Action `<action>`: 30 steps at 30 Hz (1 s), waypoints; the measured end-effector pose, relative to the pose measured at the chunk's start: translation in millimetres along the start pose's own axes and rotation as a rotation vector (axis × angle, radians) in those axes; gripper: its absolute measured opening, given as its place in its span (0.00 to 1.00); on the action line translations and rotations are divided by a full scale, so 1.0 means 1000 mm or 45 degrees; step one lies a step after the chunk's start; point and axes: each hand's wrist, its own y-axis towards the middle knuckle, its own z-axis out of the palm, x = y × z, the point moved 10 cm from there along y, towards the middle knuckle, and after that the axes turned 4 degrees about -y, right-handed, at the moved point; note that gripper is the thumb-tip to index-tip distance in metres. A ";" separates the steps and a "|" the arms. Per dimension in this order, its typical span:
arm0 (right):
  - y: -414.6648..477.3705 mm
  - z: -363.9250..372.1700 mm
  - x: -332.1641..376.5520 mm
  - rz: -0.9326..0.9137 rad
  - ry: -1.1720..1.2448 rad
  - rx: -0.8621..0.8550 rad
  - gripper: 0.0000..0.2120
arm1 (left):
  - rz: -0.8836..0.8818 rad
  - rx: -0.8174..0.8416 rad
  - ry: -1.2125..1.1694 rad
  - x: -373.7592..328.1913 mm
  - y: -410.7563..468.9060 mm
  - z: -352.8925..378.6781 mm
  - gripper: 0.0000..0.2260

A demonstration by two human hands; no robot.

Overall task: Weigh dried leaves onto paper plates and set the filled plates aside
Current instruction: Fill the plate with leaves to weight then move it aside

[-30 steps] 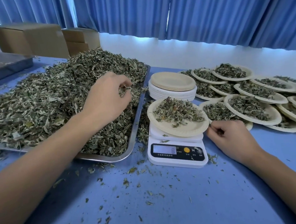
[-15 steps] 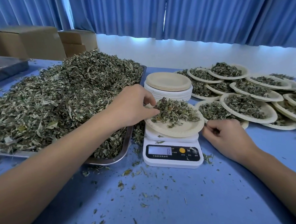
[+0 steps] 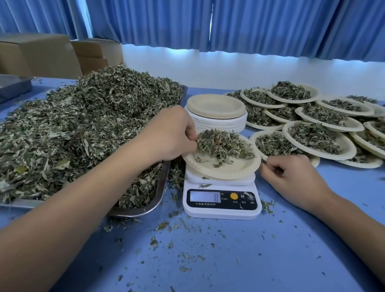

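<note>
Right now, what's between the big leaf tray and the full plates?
In the head view: the stack of empty plates and the scale bearing one plate.

Through the head camera I made out the tray (image 3: 164, 183) as bare metal, brushed and dully shining along its rim. The dried leaves (image 3: 73, 135) heaped in it looked brittle, crinkled and matt. The plate on the scale (image 3: 231, 169) was pale moulded paper, matt, with a finely ribbed rim. The stack of empty plates (image 3: 216, 105) and the filled plates (image 3: 344, 145) showed the same stock. The scale (image 3: 222, 215) was smooth white plastic with a soft gloss, its display panel (image 3: 244, 202) a glossier black. The table cover (image 3: 250, 266) read to me as a smooth, flat matt blue. I also saw curtains (image 3: 280, 16) of pleated blue cloth, cardboard boxes (image 3: 41, 53) in matt brown, and a matt white wall (image 3: 238, 68).
</note>
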 end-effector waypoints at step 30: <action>0.000 0.001 0.001 -0.018 -0.015 -0.003 0.24 | -0.011 -0.273 -0.619 0.021 -0.008 -0.031 0.06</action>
